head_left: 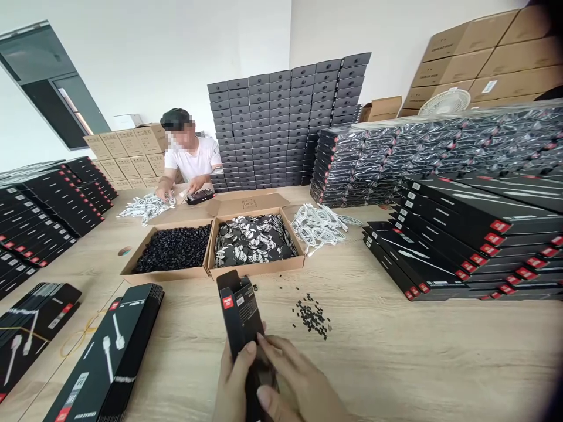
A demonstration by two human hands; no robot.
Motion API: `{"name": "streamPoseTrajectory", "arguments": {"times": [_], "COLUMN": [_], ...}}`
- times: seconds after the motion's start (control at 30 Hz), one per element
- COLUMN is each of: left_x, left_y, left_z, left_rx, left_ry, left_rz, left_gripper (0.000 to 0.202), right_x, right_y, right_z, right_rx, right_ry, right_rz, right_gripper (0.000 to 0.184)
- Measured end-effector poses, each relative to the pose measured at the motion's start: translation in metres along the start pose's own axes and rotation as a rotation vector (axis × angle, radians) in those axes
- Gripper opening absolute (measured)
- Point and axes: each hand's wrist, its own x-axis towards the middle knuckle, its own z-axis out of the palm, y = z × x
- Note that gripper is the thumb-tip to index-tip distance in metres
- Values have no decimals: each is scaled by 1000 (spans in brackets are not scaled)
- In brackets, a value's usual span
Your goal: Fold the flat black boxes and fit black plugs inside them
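My left hand (233, 381) grips a slim black retail box (237, 310) with a red tag, held upright with its top flap open. My right hand (294, 381) presses against the lower part of the same box, fingers curled on it. A small scatter of black pieces (313, 316) lies on the wooden table (396, 363) just right of the box. Behind it stand two open cardboard boxes: one filled with small black parts (173, 249), the other with black-and-white printed items (253, 237).
White cables (319, 225) lie beside the boxes. Flat black packaging stacks (109, 357) sit at my left and finished boxes (475, 246) at my right. A seated person (189, 155) works across the table. Dark box stacks (285, 123) and brown cartons (484, 58) line the back.
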Motion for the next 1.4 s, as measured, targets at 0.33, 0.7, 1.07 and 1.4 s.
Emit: {"name": "streamPoseTrajectory", "arguments": {"times": [0.33, 0.7, 1.07, 1.4], "left_x": [1, -7, -15, -15], "left_y": [-36, -19, -22, -28], "left_z": [-6, 6, -3, -6], "left_rx": [132, 38, 206, 311], "left_ry": [-14, -106, -79, -78], "left_rz": [42, 170, 94, 124], "left_gripper": [72, 70, 55, 52], "right_x": [14, 3, -13, -8], "right_y": [20, 20, 21, 14], "right_z": [-9, -2, 9, -15], "right_rx": [804, 611, 470, 459], "right_ry": [245, 297, 285, 57], "right_rz": [314, 321, 295, 354], "right_gripper": [46, 47, 46, 35]}}
